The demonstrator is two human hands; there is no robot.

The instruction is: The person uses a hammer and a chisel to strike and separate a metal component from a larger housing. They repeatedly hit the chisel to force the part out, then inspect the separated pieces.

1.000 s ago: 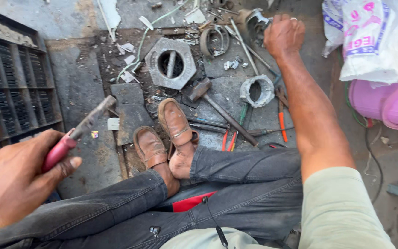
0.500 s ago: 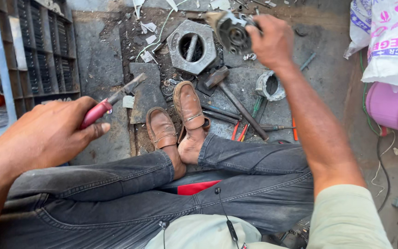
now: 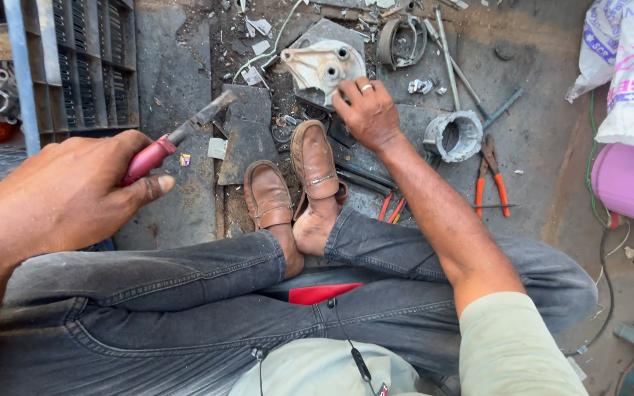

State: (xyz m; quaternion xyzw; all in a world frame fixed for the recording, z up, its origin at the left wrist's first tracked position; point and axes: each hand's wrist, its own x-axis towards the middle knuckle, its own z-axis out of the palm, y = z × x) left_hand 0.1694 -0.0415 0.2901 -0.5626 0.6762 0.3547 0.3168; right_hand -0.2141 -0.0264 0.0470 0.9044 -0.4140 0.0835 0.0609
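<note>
Gripping a red-handled screwdriver at middle left, the left hand is fisted round its handle, the blade slanting toward upper centre. Beyond it, the right hand rests loosely curled fingertips on a pale metal casting, lying nearer to this hand.

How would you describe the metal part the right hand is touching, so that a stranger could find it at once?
Start at the brown shoes and look just beyond their toes, where the right hand rests. Its fingers touch a pale, dusty metal casting with round holes. Unlike the grey ring nearby, it is flat and irregular.
</note>
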